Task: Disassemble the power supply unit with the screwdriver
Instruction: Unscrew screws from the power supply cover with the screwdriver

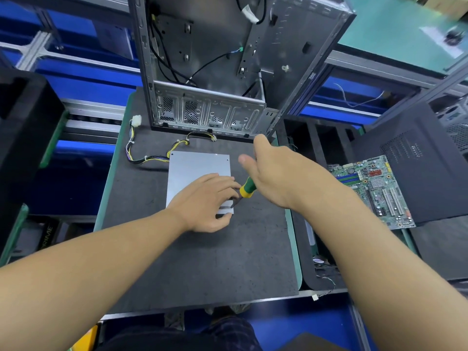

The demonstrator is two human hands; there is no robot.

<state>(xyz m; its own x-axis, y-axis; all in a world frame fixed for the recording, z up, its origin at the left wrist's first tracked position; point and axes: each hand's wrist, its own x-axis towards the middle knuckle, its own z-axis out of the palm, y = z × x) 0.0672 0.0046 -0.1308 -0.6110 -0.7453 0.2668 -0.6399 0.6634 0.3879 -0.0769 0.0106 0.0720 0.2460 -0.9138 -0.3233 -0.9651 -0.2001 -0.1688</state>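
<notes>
The fingers (224,182) of the left hand (205,202) lie nearly straight and close together across the flat top of the power supply unit (195,168), their tips reaching its right edge, while the thumb bends in against the unit's near right corner; the hand presses down on the metal rather than wrapping it. Just beside those fingertips is the yellow collar of the screwdriver (248,189), whose green handle runs up under the palm of the right hand (276,173). That hand holds the handle from above, but its thumb and one finger stick out free and slightly blurred, and how the remaining fingers wrap the handle is hidden. The dark shaft slants down and left to the unit's right edge, close to the near corner; the tip itself is too small to make out. The unit is a plain grey box lying flat in the middle of a dark mat (202,262), with a bundle of yellow and black cables (149,158) trailing from its far left corner to a white connector (136,120). Behind it stands an open computer case (215,72), stripped, with loose black wires inside. To the right, off the mat, a green motherboard (377,188) rests near a black case cover (417,168).
</notes>
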